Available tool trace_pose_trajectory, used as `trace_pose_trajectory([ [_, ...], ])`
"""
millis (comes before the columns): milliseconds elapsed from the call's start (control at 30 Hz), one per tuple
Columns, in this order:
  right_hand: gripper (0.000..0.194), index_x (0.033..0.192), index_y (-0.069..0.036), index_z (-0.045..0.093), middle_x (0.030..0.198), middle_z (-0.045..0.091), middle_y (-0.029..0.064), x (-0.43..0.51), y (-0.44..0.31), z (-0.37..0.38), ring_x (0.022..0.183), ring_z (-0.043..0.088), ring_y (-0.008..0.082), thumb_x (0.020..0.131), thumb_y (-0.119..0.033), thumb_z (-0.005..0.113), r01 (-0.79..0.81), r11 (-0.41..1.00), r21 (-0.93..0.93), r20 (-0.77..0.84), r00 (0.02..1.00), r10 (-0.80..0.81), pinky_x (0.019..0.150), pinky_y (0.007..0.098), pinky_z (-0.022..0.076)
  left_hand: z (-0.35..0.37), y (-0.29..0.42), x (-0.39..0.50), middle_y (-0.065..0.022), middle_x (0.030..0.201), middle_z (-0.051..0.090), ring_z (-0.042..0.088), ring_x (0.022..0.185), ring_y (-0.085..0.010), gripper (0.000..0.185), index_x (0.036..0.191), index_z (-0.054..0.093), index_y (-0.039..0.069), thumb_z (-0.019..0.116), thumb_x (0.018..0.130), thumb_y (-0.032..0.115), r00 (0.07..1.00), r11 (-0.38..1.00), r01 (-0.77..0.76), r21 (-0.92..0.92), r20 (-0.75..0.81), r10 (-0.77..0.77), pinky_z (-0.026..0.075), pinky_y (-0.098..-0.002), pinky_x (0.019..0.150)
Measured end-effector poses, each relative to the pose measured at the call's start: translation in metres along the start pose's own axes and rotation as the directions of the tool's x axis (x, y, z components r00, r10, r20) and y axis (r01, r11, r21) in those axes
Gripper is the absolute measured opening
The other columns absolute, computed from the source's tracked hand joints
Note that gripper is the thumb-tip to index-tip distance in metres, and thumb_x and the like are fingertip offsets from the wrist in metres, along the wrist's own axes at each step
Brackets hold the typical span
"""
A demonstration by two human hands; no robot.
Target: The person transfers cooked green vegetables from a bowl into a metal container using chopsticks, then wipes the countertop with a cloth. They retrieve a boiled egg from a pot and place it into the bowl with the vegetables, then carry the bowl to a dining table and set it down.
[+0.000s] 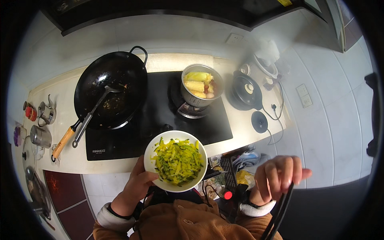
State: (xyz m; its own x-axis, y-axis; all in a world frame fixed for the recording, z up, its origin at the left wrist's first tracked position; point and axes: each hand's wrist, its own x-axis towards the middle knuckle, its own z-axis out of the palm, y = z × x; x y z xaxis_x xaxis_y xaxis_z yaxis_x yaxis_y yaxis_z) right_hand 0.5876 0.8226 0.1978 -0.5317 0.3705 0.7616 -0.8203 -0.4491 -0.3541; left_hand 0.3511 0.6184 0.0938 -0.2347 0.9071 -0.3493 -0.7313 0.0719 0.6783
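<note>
My left hand [139, 181] grips the rim of a white bowl [149, 174], thumb over its edge. Chopped green-and-yellow vegetable strips [180, 160] fill much of the bowl, which is in front of the cooktop's near edge. Off to the right, my right hand [279, 177] holds a pair of dark chopsticks [280, 207], pointing down towards the picture's bottom. A black wok [93, 81] with a wooden handle stands on the left burner. A metal spatula [99, 103] rests in it, near bits of food and an oily sheen at the bottom.
On the black gas cooktop [150, 120], a metal pot [195, 100] holds corn pieces in liquid. Steam drifts at the right, near a lidded dark pot [244, 93]. A kettle [47, 113] and jars stand left. The range hood [156, 7] hangs above.
</note>
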Motion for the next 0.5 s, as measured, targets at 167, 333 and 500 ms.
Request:
trace_pose_trajectory([
  [167, 0.042, 0.088, -0.009, 0.052, 0.078, 0.054, 0.0054, 0.004, -0.048, -0.056, 0.065, 0.057, 0.0166, 0.103, -0.046, 0.039, -0.016, 0.98, -0.198, -0.418, 0.906, -0.069, 0.048, 0.028, 0.0454, 0.018, -0.005, 0.029, -0.0174, 0.117, 0.054, 0.064, 0.103, -0.0276, 0.044, 0.118, 0.038, 0.001, 0.056, 0.078, 0.002, 0.98, 0.99, -0.03, 0.14, -0.189, 0.056, 0.061, -0.0393, 0.078],
  [333, 0.04, 0.1, -0.002, 0.056, 0.089, 0.06, 0.0078, 0.02, -0.103, -0.121, 0.08, 0.066, 0.0214, 0.103, -0.039, 0.042, -0.341, 0.613, -0.713, -0.62, 0.714, -0.324, 0.063, 0.0407, 0.0606, 0.039, -0.007, 0.08, -0.019, 0.121, 0.054, 0.064, 0.104, -0.032, 0.044, 0.121, 0.036, 0.001, 0.053, 0.08, -0.002, 0.967, 0.991, -0.02, 0.129, -0.25, 0.052, 0.062, -0.0429, 0.077],
  [500, 0.032, 0.096, 0.003, 0.061, 0.088, 0.063, 0.0111, 0.075, -0.118, -0.186, 0.075, 0.065, 0.0184, 0.099, -0.028, 0.056, -0.548, 0.377, -0.746, -0.658, 0.691, -0.299, 0.062, 0.0371, 0.062, 0.058, -0.025, 0.132, -0.0194, 0.121, 0.053, 0.064, 0.103, -0.032, 0.044, 0.12, 0.037, 0.001, 0.054, 0.08, -0.003, 0.955, 0.993, -0.004, 0.114, -0.293, 0.038, 0.063, -0.0441, 0.075],
])
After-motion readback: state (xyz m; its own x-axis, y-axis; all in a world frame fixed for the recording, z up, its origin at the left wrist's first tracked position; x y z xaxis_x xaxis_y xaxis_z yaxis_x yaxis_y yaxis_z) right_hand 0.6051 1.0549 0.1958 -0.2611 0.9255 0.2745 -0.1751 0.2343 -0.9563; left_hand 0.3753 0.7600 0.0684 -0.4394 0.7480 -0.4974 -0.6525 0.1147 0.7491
